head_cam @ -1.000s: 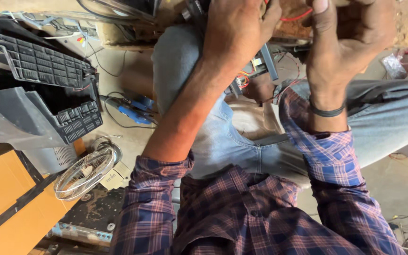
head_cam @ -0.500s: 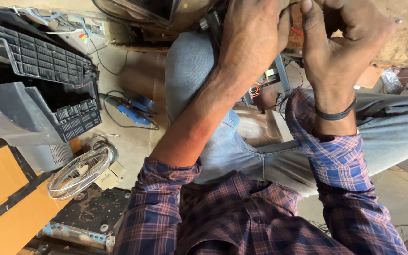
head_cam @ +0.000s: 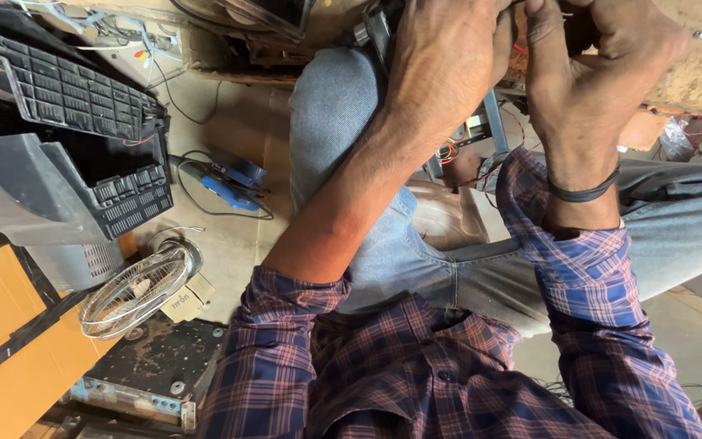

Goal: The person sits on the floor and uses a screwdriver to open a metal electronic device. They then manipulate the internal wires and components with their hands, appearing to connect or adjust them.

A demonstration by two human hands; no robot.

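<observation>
A dark device (head_cam: pixel 375 32) sat above the person's knee, at the frame's top edge. The left hand (head_cam: pixel 440 73) wrapped it; the right hand (head_cam: pixel 587 81) curled, contents hidden. Seemingly mid-disassembly; steady grip needed. A wire fan guard (head_cam: pixel 133 290) lay aside.

The view tips down a touch across these frames, and both hands ride higher against the knee in pale jeans (head_cam: pixel 343 122). The left hand (head_cam: pixel 440 65) now sits tighter over the dark gadget (head_cam: pixel 375 32) above that knee, knuckles bunched closer. The right hand (head_cam: pixel 595 73) has curled in beside it, thumb pressed nearer the left hand. Left of the knee, the wire fan guard (head_cam: pixel 132 289) slides slightly upward in view.
</observation>
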